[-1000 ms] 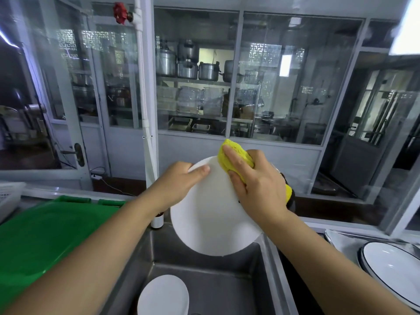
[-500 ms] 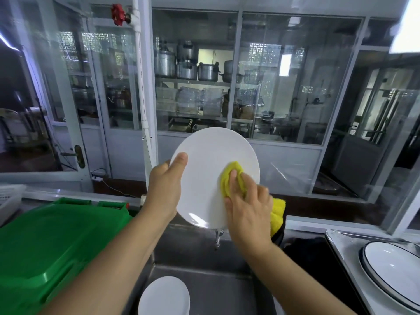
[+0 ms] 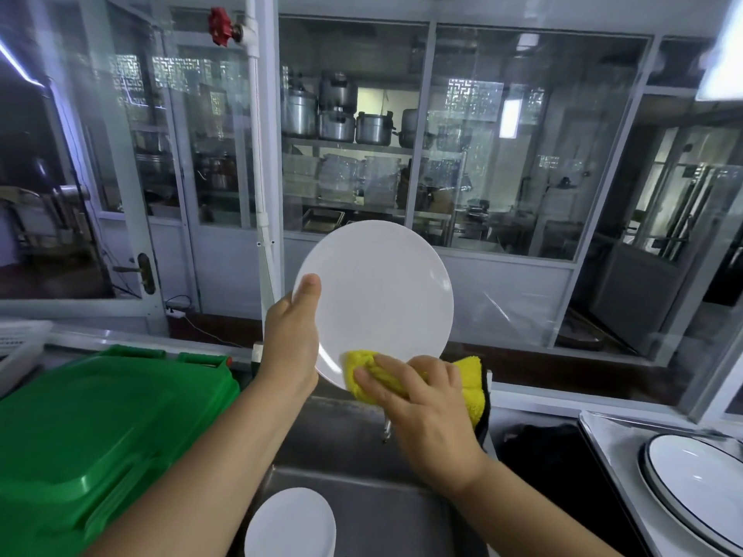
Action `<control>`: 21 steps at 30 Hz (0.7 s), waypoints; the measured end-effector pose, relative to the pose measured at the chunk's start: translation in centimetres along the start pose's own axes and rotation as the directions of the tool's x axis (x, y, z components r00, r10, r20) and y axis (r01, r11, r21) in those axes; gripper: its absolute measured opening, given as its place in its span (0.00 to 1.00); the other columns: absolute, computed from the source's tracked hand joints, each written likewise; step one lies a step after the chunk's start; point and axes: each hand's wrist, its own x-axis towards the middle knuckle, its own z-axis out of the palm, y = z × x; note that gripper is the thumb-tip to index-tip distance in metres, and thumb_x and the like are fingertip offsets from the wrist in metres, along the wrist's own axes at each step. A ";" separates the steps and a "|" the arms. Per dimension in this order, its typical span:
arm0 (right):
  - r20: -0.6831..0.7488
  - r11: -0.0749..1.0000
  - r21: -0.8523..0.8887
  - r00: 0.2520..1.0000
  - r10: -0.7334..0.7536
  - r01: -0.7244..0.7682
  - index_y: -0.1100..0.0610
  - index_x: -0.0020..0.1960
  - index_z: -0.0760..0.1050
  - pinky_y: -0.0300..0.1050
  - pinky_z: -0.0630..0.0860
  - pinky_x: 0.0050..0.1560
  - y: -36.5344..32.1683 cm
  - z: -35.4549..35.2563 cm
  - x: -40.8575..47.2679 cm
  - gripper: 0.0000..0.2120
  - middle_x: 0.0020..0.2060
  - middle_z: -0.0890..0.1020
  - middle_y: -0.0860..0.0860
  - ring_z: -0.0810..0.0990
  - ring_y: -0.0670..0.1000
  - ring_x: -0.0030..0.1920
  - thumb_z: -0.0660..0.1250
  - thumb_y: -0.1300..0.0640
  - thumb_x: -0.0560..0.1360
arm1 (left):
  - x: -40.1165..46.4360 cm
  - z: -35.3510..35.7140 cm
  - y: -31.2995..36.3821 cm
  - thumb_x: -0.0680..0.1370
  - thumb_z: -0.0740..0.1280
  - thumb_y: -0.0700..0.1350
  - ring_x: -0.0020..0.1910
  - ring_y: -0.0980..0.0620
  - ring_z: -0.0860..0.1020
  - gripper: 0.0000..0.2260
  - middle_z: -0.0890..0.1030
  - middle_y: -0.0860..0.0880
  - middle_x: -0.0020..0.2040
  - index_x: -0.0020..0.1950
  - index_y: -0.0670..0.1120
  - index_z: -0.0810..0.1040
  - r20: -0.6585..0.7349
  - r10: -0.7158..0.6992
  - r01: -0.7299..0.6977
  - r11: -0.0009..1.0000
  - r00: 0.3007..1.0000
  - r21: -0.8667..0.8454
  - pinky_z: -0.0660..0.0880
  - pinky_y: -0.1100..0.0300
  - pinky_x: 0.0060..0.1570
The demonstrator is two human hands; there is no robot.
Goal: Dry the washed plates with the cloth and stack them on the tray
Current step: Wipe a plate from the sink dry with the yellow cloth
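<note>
A white plate [image 3: 378, 291] stands upright over the sink, its face toward me. My left hand [image 3: 291, 339] grips its left rim, thumb on the face. My right hand [image 3: 422, 412] presses a yellow cloth [image 3: 362, 369] against the plate's lower edge; more cloth hangs behind the hand. Another white plate [image 3: 291, 524] lies in the sink [image 3: 374, 500] below. On the metal tray [image 3: 615, 448] at the right sit white plates with a dark rim [image 3: 699, 476].
A green plastic bin lid [image 3: 92, 436] fills the left side beside the sink. A white pipe [image 3: 261, 174] with a red valve [image 3: 219, 26] rises behind the plate. Glass partitions run along the back. A white basket [image 3: 20, 339] is at the far left.
The plate was lifted and tilted upright. My right hand with the cloth slid from the top rim down across the face to the lower edge.
</note>
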 end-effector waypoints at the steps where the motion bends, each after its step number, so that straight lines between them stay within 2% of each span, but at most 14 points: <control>1: 0.018 1.000 -0.015 1.000 -0.004 0.004 0.47 0.63 0.78 0.49 0.65 0.48 0.8 -0.2 -0.3 0.22 0.60 0.79 0.48 0.70 0.55 0.49 0.61 0.60 0.71 | 0.0 -0.2 0.1 0.78 0.64 0.56 0.34 0.57 0.83 0.12 0.85 0.56 0.36 0.45 0.49 0.79 0.005 -0.001 0.001 1.000 1.000 0.005 0.76 0.65 0.27; 3: 0.048 0.999 -0.054 0.999 0.009 -0.007 0.47 0.63 0.78 0.49 0.64 0.48 2.5 -0.6 -0.5 0.22 0.59 0.79 0.49 0.70 0.55 0.50 0.61 0.60 0.71 | 0.1 -0.5 0.3 0.78 0.64 0.56 0.34 0.56 0.83 0.12 0.84 0.56 0.36 0.44 0.49 0.79 0.023 0.006 -0.007 0.999 1.000 0.035 0.76 0.64 0.27; 6: 0.061 0.992 -0.118 0.997 0.052 -0.045 0.48 0.62 0.78 0.49 0.63 0.48 4.5 -1.1 0.1 0.22 0.59 0.79 0.51 0.69 0.56 0.49 0.61 0.60 0.71 | 0.1 -0.9 0.5 0.78 0.63 0.58 0.39 0.51 0.82 0.14 0.84 0.56 0.36 0.43 0.50 0.80 0.047 0.021 -0.026 0.994 0.999 0.102 0.76 0.62 0.30; 10: 0.030 0.974 -0.207 0.995 0.097 -0.089 0.51 0.63 0.78 0.54 0.70 0.44 6.3 -2.0 2.0 0.25 0.57 0.80 0.54 0.73 0.61 0.47 0.71 0.63 0.67 | 0.0 -1.0 0.5 0.77 0.62 0.60 0.41 0.49 0.82 0.15 0.83 0.57 0.34 0.37 0.56 0.81 0.093 0.035 -0.052 0.981 0.995 0.186 0.75 0.64 0.26; 13: -0.015 0.951 -0.276 0.990 0.142 -0.141 0.54 0.64 0.77 0.56 0.71 0.44 6.7 -2.7 4.8 0.27 0.57 0.79 0.57 0.75 0.63 0.46 0.76 0.62 0.66 | -0.5 -0.7 0.0 0.77 0.63 0.61 0.42 0.47 0.83 0.16 0.84 0.54 0.36 0.39 0.52 0.81 0.122 0.032 -0.060 0.969 0.992 0.241 0.78 0.56 0.32; 15: -0.055 0.942 -0.294 0.987 0.154 -0.163 0.54 0.66 0.75 0.55 0.70 0.45 6.0 -2.7 6.6 0.26 0.58 0.78 0.58 0.74 0.63 0.47 0.74 0.60 0.68 | -1.0 -0.4 -0.4 0.76 0.61 0.63 0.41 0.47 0.83 0.19 0.84 0.51 0.38 0.39 0.52 0.82 0.139 0.030 -0.065 0.965 0.990 0.254 0.80 0.50 0.40; 16: -0.071 0.942 -0.291 0.985 0.156 -0.170 0.54 0.67 0.74 0.54 0.69 0.45 5.5 -2.6 7.3 0.26 0.59 0.77 0.58 0.73 0.62 0.47 0.73 0.60 0.70 | -1.2 -0.2 -0.5 0.76 0.59 0.65 0.40 0.49 0.83 0.21 0.84 0.51 0.38 0.38 0.53 0.82 0.137 0.040 -0.075 0.961 0.990 0.268 0.79 0.50 0.41; 19: -0.091 0.957 -0.241 0.985 0.146 -0.164 0.52 0.69 0.72 0.52 0.67 0.46 3.5 -2.1 8.6 0.25 0.61 0.75 0.56 0.71 0.59 0.48 0.70 0.57 0.73 | -1.3 0.4 -0.3 0.78 0.54 0.66 0.34 0.54 0.82 0.21 0.84 0.54 0.35 0.36 0.61 0.81 0.115 0.032 -0.060 0.967 0.993 0.247 0.78 0.57 0.36; 21: -0.079 0.972 -0.192 0.989 0.122 -0.135 0.51 0.69 0.72 0.51 0.66 0.45 2.0 -1.6 8.8 0.23 0.61 0.76 0.54 0.72 0.58 0.47 0.67 0.55 0.74 | -1.2 0.7 -0.1 0.78 0.54 0.65 0.33 0.53 0.83 0.21 0.84 0.53 0.35 0.36 0.62 0.82 0.106 -0.018 -0.001 0.983 0.994 0.182 0.77 0.59 0.33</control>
